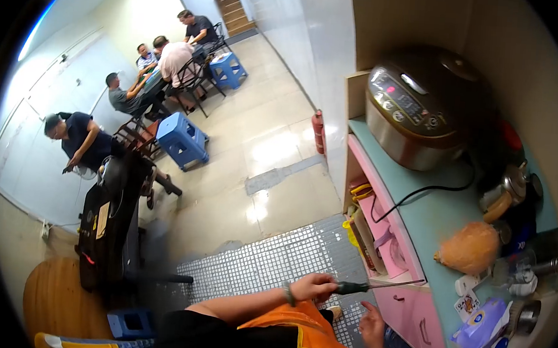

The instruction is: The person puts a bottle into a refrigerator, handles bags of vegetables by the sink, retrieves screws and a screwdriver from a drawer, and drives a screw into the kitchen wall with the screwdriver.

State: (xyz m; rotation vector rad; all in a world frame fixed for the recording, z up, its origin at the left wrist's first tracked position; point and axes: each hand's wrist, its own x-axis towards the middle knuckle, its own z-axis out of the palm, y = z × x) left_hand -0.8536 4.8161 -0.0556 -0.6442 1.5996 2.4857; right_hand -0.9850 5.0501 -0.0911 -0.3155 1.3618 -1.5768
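My left hand [314, 286], with a bracelet on the wrist, is closed around the dark green handle of a screwdriver [352, 288]. The long thin metal shaft points right, its tip by the front edge of a pink cabinet [411, 312]; whether it touches cannot be told. My right hand [372, 324] is lower and to the right, close to the cabinet's front. Its fingers are apart and hold nothing visible. An orange apron [282, 316] covers my front below the hands.
On the pale green cabinet top [411, 228] are a rice cooker [419, 113], its black cord, an orange bag [471, 247], a playing card [467, 305] and a purple tissue pack [480, 330]. Blue stools [181, 138], a fire extinguisher [319, 131] and several people are farther off.
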